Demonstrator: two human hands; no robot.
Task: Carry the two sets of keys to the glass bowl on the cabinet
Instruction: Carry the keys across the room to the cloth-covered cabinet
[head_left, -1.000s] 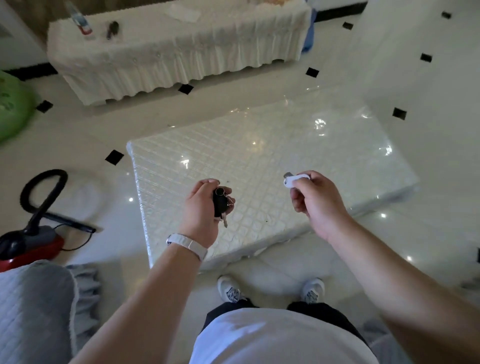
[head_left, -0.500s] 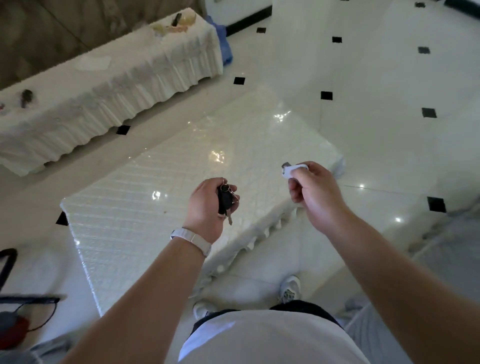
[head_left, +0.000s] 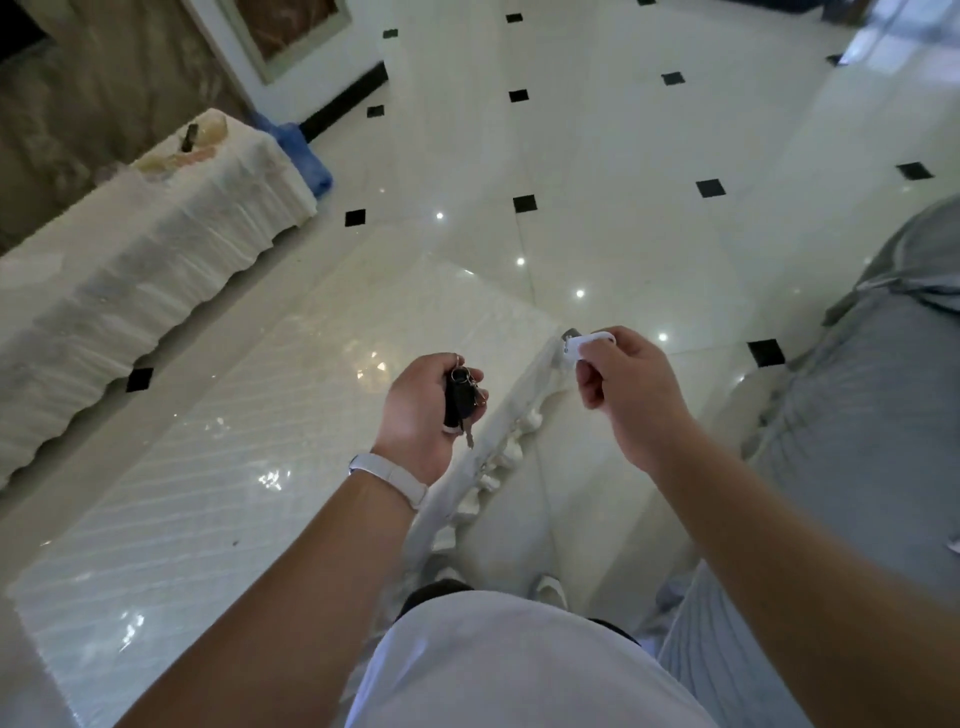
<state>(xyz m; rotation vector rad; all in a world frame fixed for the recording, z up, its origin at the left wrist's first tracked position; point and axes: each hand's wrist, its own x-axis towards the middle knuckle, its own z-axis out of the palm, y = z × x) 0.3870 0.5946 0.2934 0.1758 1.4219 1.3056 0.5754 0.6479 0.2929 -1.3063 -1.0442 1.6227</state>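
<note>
Two sets of keys, one per hand.
Left hand (head_left: 423, 410) grips the black car key fob (head_left: 459, 399); right hand (head_left: 631, 397) pinches the white key fob (head_left: 589, 344).

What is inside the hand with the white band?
The left hand is closed on a black car key fob; one silver key dangles below. The rest of the bunch is hidden.

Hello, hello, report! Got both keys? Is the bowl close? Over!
Left hand shut on black key set. Right hand shut on white key fob. Glass bowl not in view. Low table directly ahead, tiled floor beyond.
</note>
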